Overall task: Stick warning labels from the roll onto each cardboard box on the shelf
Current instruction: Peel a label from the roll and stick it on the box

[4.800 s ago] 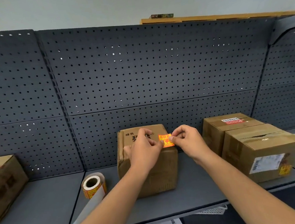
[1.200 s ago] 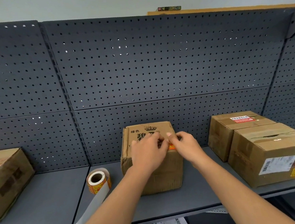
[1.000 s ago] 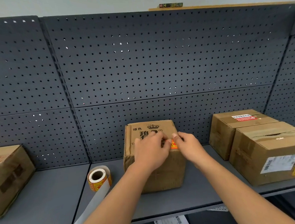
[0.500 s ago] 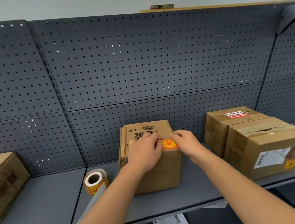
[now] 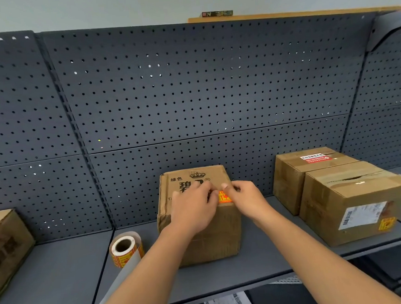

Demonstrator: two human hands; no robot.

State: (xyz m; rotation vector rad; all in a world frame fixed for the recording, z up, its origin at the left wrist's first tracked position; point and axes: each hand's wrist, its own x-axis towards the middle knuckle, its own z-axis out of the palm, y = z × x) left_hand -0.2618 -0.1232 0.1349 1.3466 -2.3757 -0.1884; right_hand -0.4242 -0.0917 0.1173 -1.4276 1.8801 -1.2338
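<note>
A brown cardboard box [image 5: 215, 237] with printed characters stands in the middle of the grey shelf [image 5: 264, 269]. An orange warning label [image 5: 224, 196] lies on its upper front edge. My left hand [image 5: 194, 210] rests on the box, its fingertips pressing the label's left side. My right hand [image 5: 246, 196] presses the label's right side with its fingertips. The label roll [image 5: 125, 249] lies on the shelf left of the box, with a grey strip of backing paper [image 5: 123, 278] trailing toward me.
Two more cardboard boxes stand at the right: the front box [image 5: 352, 202] carries a yellow label [image 5: 387, 224], and the rear box [image 5: 299, 168] stands behind it. Another box [image 5: 2, 241] sits at the far left. Dark pegboard [image 5: 190, 92] backs the shelf.
The label, earlier pinched in the air in front of the box, now lies on its upper front edge. Over the last second both hands stayed on it, fingers shifting slightly.
</note>
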